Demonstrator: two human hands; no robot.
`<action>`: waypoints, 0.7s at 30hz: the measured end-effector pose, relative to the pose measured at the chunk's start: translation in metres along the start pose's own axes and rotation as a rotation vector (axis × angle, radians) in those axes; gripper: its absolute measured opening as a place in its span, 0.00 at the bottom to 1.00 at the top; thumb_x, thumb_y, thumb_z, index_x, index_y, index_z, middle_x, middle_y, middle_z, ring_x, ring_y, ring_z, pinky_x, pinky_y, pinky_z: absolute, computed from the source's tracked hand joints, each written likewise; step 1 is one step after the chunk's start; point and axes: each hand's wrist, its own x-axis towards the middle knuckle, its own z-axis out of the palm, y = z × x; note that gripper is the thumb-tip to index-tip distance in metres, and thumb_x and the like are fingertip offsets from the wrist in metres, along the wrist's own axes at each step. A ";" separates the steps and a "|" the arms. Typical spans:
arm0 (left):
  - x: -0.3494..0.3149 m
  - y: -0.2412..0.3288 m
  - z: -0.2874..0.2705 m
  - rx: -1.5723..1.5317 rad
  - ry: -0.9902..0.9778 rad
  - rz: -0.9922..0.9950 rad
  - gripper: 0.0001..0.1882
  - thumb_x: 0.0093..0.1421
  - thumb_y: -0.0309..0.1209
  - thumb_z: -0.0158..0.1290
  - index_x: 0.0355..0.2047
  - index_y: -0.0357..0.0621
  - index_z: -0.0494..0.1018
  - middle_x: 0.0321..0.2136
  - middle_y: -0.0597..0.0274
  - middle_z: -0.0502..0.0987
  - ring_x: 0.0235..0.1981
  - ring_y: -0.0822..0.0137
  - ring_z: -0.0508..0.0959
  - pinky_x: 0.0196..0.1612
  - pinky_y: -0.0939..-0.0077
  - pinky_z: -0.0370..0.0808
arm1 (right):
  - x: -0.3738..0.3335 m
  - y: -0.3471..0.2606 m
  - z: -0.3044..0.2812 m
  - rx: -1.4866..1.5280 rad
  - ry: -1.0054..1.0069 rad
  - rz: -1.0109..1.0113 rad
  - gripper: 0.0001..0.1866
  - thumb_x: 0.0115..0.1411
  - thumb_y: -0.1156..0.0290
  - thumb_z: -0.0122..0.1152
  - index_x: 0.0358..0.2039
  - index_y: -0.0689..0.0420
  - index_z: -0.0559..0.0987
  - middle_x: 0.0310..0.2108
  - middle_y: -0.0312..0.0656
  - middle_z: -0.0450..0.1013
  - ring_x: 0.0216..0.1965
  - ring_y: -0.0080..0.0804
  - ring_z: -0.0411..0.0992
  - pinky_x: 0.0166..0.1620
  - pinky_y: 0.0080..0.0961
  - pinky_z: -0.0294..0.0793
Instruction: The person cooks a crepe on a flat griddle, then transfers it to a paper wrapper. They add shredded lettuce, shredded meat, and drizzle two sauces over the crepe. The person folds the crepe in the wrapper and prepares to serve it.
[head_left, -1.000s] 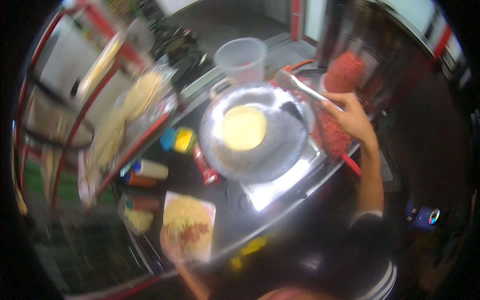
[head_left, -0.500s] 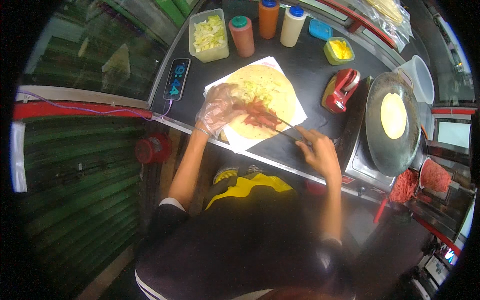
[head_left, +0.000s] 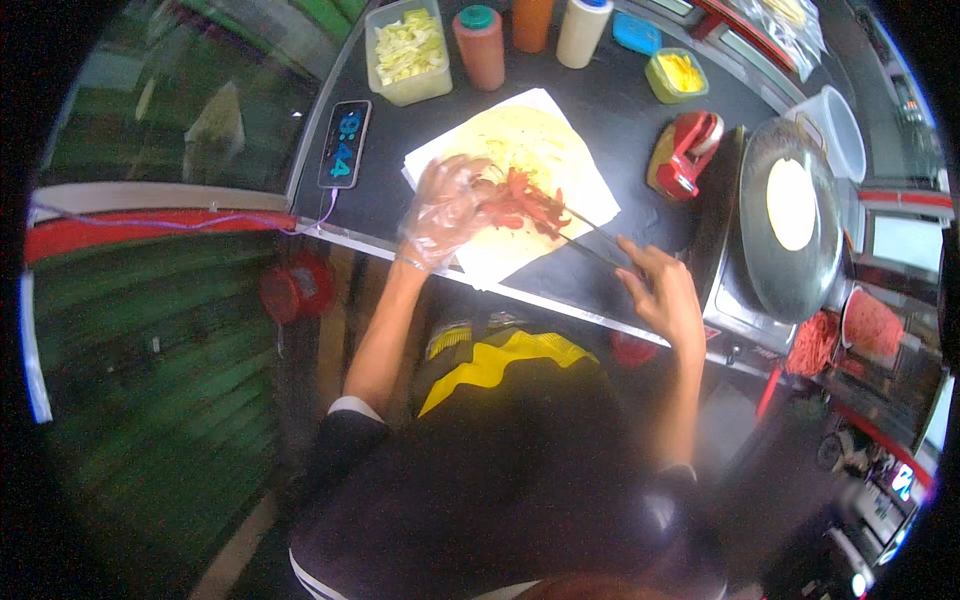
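A round flatbread (head_left: 520, 125) lies on white paper sheets (head_left: 590, 205) at the counter's front. Red meat strips (head_left: 535, 203) are heaped across its middle, with some shredded greens beyond them. My left hand (head_left: 443, 212), in a see-through plastic glove, is over the left part of the bread beside the meat; its fingers are smeared by motion. In my right hand (head_left: 664, 298) are metal tongs (head_left: 597, 255), held by the handle end from the lower right. The tongs' tips reach into the meat strips.
At the back stand a tub of shredded greens (head_left: 409, 60), sauce bottles (head_left: 480, 50) and a small yellow-filled tub (head_left: 680, 75). A phone (head_left: 345, 145) lies left, its cable crossing the edge. Right are a red device (head_left: 688, 155) and a pan (head_left: 790, 265) with a flatbread (head_left: 791, 205) on a stove.
The whole view has shifted slightly. My left hand has moved a little over the bread. The tongs remain in my right hand, tips at the meat strips.
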 end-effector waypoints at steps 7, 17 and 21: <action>-0.030 0.007 -0.006 -0.607 0.056 -0.442 0.18 0.60 0.48 0.74 0.45 0.54 0.90 0.61 0.57 0.83 0.65 0.50 0.78 0.69 0.49 0.73 | -0.021 0.019 0.006 0.257 0.146 0.040 0.27 0.68 0.69 0.75 0.68 0.55 0.84 0.36 0.55 0.79 0.37 0.57 0.79 0.46 0.45 0.78; -0.068 0.010 0.002 -0.178 0.239 -0.603 0.25 0.64 0.31 0.75 0.60 0.46 0.84 0.66 0.49 0.77 0.66 0.47 0.79 0.65 0.53 0.85 | -0.104 0.069 -0.069 0.281 0.721 0.085 0.25 0.70 0.73 0.71 0.67 0.61 0.84 0.40 0.57 0.86 0.35 0.41 0.82 0.46 0.39 0.80; -0.077 0.015 0.000 0.411 0.012 -0.562 0.21 0.73 0.50 0.64 0.52 0.46 0.88 0.67 0.52 0.79 0.68 0.54 0.78 0.71 0.48 0.77 | -0.188 0.169 -0.153 0.265 1.028 0.551 0.17 0.79 0.66 0.61 0.57 0.63 0.88 0.24 0.38 0.76 0.29 0.18 0.73 0.35 0.28 0.73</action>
